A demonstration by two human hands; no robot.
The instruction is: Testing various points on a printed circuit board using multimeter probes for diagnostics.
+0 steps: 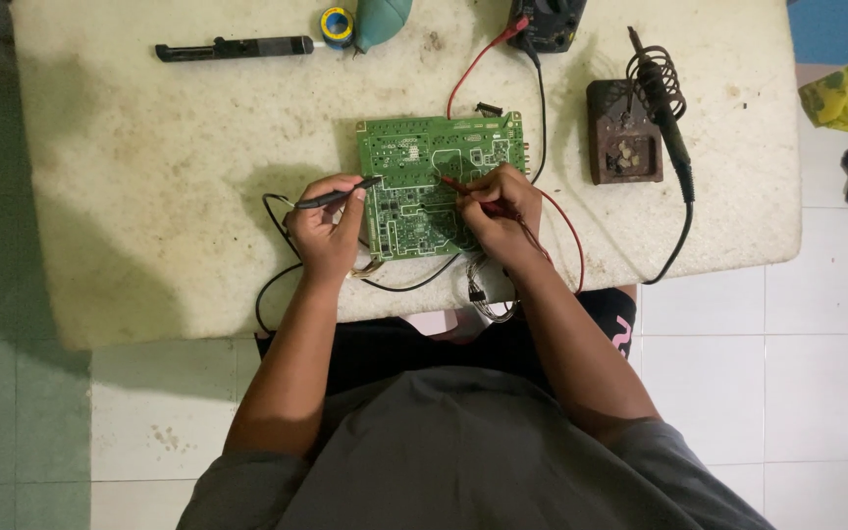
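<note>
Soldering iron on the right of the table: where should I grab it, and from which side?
Take the soldering iron by its black handle, the lower part that sticks out of the coil of its stand toward you. Come from the right side of the table; its tip end sits inside the coil, and the cord trails off the handle's near end.

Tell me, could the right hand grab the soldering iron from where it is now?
Probably yes: the soldering iron sits in its stand just beyond the right hand, nothing between, but that hand holds a red probe.
</note>
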